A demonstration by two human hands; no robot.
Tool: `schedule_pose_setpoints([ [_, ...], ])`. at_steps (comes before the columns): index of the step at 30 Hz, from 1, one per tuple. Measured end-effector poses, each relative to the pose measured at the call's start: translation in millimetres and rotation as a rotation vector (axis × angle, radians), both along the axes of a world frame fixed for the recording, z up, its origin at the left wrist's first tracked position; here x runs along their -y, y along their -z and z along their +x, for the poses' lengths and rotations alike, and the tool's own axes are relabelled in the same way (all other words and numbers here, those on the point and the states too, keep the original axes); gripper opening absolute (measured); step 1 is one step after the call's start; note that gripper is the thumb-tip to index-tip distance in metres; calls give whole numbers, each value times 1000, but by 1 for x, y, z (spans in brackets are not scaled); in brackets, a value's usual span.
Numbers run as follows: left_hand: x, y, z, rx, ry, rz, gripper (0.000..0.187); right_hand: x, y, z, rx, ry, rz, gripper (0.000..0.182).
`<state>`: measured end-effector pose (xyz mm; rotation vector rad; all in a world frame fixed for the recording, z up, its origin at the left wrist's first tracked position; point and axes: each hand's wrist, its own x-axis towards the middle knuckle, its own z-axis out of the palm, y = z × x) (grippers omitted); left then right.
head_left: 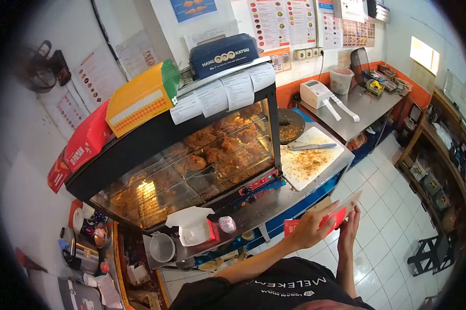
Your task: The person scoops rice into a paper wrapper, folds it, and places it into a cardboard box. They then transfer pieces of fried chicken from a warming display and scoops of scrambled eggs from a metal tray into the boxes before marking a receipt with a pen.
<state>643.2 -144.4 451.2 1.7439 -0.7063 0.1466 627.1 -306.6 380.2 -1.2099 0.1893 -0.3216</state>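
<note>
In front of my body, over the floor by the counter, I hold a red cardboard food box with a pale inner side. My left hand is closed around it, with red card showing on both sides of the fingers. My right hand presses against its other side, fingers along the pale flap. To the left on the metal counter stands an open takeaway box, white inside and red outside. Beside that box sits a small round paper-wrapped packet.
A lit glass display warmer full of fried chicken stands on the counter, with stacked flat boxes on top. To its right is a white cutting board with a knife and crumbs. A clear plastic tub stands at the counter's left end.
</note>
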Motion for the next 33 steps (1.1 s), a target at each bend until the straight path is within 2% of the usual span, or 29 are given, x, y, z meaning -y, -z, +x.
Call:
schedule_pose_setpoints([
  [1, -1, -1, 1, 4, -15, 3, 42, 1, 4, 7, 4, -15, 3, 49],
  [3, -8, -6, -2, -123, -258, 297, 44, 3, 7, 17, 114, -76, -136, 42],
  [4, -12, -27, -5, -255, -278, 363, 44, -2, -11, 13, 41, -57, -185, 35],
  [5, -14, -18, -3, -264, -295, 352, 44, -6, -20, 13, 39, -77, -194, 35],
  [7, -19, 7, 4, 173, -414, 24, 42, -8, -32, 18, 222, -355, -497, 31],
  [8, -25, -14, -4, 113, -438, 9, 38, -3, -30, 22, 329, -438, -703, 32],
  [9, -33, -22, -6, 107, -458, 6, 38, -4, -35, 24, 330, -460, -704, 32],
  [11, -43, -30, -9, -73, -470, -4, 34, -13, -58, 24, 501, -504, -882, 40],
  [12, -45, -31, -9, -83, -478, 19, 30, -19, -76, 20, 511, -541, -977, 48],
  [13, -46, -33, -10, -90, -492, 21, 30, -25, -81, 17, 512, -557, -971, 48],
  [16, -49, -31, -16, -123, -489, 99, 26, -31, -80, 16, 423, -779, -1012, 67],
  [17, -54, -24, -16, -129, -496, 107, 26, -29, -76, 18, 422, -787, -1002, 67],
  [19, -71, -13, -20, -2, -504, 213, 20, -24, -65, 22, 514, -788, -1229, 66],
  [20, -94, -19, -23, -352, -402, 228, 23, -19, -55, 27, 576, -707, -1236, 64],
  [21, -117, -7, -23, -350, -527, 328, 24, -14, -50, 33, 653, -588, -1200, 60],
  [23, -154, 2, -34, -348, -418, 150, 18, -9, -53, 34, 370, -609, -833, 49],
  [24, -152, 2, -40, -360, -418, 163, 18, -8, -48, 37, 359, -611, -820, 49],
  [26, -129, 1, -51, -410, -138, -374, 29, -5, -36, 41, 39, -748, -492, 42],
  [27, -127, 17, -45, -394, -49, -290, 42, -9, -29, 44, 27, -747, -494, 42],
  [29, -118, 26, -43, -509, 21, -388, 37, -19, -15, 52, 262, -620, -644, 45],
  [30, -112, 29, -43, -514, 14, -394, 37, -21, -15, 53, 198, -662, -601, 45],
  [32, -98, 34, -43, -794, -66, -640, 33, -21, -15, 54, 113, -723, -545, 44],
  [33, -92, 42, -40, -786, -80, -648, 33, -21, -17, 56, 33, -778, -491, 43],
])
